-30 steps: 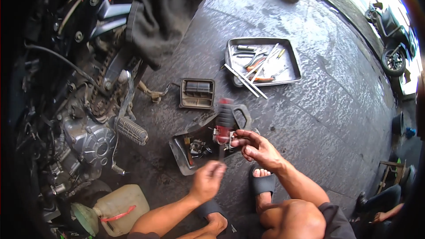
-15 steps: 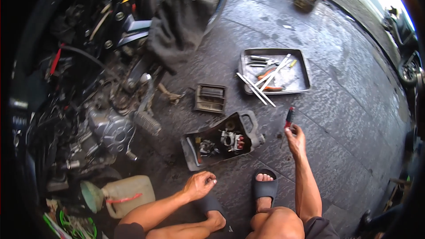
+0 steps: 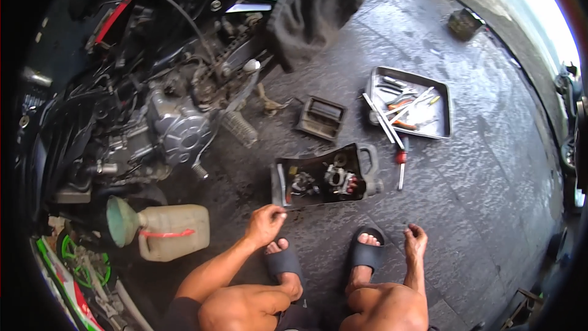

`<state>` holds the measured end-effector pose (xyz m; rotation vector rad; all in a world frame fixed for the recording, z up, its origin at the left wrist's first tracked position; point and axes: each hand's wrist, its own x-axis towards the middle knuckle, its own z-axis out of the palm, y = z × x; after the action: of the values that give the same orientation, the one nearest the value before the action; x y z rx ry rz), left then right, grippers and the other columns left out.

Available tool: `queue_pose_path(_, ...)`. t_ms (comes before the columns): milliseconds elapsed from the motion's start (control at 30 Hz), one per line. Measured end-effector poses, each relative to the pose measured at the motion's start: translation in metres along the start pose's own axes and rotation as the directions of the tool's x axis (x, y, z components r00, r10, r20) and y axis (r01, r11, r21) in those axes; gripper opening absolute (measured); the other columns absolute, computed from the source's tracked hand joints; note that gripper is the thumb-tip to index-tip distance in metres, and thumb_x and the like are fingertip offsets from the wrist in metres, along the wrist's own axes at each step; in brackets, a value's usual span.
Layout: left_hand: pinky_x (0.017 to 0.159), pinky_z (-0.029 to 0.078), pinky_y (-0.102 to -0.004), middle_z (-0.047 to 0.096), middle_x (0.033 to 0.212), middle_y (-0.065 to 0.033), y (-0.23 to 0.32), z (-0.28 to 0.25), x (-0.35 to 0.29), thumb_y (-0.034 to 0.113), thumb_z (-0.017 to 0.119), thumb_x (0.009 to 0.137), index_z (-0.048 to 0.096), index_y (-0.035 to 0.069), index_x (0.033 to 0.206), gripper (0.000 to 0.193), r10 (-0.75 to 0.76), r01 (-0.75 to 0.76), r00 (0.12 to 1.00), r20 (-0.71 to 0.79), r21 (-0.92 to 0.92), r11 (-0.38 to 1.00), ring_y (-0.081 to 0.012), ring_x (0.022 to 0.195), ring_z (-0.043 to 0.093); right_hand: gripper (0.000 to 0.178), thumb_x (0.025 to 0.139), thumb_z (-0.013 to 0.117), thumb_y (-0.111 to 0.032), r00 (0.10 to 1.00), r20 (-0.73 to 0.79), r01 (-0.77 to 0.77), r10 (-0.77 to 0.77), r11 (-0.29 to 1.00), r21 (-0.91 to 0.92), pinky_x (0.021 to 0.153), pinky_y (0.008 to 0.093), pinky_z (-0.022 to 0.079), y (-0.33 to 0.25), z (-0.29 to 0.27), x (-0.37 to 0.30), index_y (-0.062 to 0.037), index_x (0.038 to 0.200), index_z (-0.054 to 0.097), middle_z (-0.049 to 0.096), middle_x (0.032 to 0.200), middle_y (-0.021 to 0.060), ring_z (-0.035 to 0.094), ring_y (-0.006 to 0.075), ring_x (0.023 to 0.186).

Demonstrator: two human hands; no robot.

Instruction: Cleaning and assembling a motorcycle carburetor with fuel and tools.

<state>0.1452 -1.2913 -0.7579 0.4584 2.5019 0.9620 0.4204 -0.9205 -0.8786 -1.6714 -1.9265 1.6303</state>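
My left hand (image 3: 266, 225) is closed, thumb and fingertips pressed together, beside the near left corner of a cut-open grey plastic jug (image 3: 324, 201); what the fingers hold, if anything, is too small to make out. Inside the jug lie a carburetor body (image 3: 336, 178) and other small metal parts (image 3: 302, 182). My right hand (image 3: 416, 242) hovers low beside my right foot, its fingers loosely bent and apart with nothing seen in them. Farther off, a red-and-black screwdriver (image 3: 401, 158) lies on the floor, its shaft toward me and its handle near the tool tray (image 3: 451, 116).
White sticks (image 3: 384, 122) lean over the tray's rim, above pliers. A small open black box (image 3: 322, 118) sits beyond the jug. Motorcycle engine (image 3: 182, 124) and footpeg stand at left. A funnel (image 3: 122, 220) and a translucent jerrycan (image 3: 179, 233) lie nearer. Dark cloth (image 3: 315, 15) hangs above.
The screwdriver has gone from my right hand to the floor by the tray. My right hand has drawn back toward me. The view has shifted, and my left hand stays pinched near the jug.
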Motion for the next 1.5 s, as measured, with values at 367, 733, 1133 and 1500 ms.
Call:
queue_pose_path(367,0.068,0.053,-0.0368,0.071,0.079,-0.0164,0.007,0.006,0.016,0.014,0.07,0.087,0.071,-0.002,0.09,0.016,-0.005,0.005,0.996,-0.085,-0.002,1.0,-0.0256,0.07,0.069,0.039,0.09,0.071,-0.021,0.985,0.035,0.171,-0.169,0.983,-0.066,0.077,0.0337,0.054,-0.093,0.038,0.021,0.0013,0.121,0.067,0.073,0.091,0.0129,0.068,0.0191,0.083)
queue_pose_path(733,0.066,0.051,-0.0364,0.07,0.076,-0.0141,0.006,0.009,0.024,0.016,0.069,0.089,0.071,-0.002,0.089,0.018,-0.029,0.026,0.993,-0.113,-0.022,0.999,-0.0229,0.067,0.066,0.079,0.091,0.068,-0.015,0.923,-0.043,0.384,-0.383,0.924,-0.001,0.074,0.0359,0.054,-0.212,0.031,0.038,-0.0055,0.158,0.027,0.07,0.085,0.0125,0.066,0.0189,0.077)
queue_pose_path(1133,0.07,0.052,-0.0379,0.07,0.079,-0.0157,0.063,0.024,-0.007,0.028,0.065,0.093,0.072,0.003,0.097,0.027,-0.131,0.145,0.976,0.172,-0.073,0.987,-0.0256,0.073,0.069,0.07,0.092,0.066,-0.009,0.814,-0.139,0.578,-0.564,0.81,0.095,0.064,0.0254,0.044,-0.295,-0.024,0.056,-0.0018,0.154,0.034,0.065,0.084,0.0047,0.053,0.0085,0.073)
queue_pose_path(1500,0.072,0.053,-0.0327,0.074,0.086,-0.0117,0.039,0.002,0.056,0.02,0.066,0.094,0.073,-0.001,0.102,0.024,-0.076,0.075,0.997,-0.003,-0.157,0.985,-0.0181,0.076,0.069,0.05,0.09,0.07,-0.016,0.979,-0.019,0.199,-0.204,0.968,-0.15,0.075,0.0301,0.048,-0.096,0.01,0.012,0.0017,0.135,0.059,0.063,0.091,0.0073,0.057,0.014,0.082)
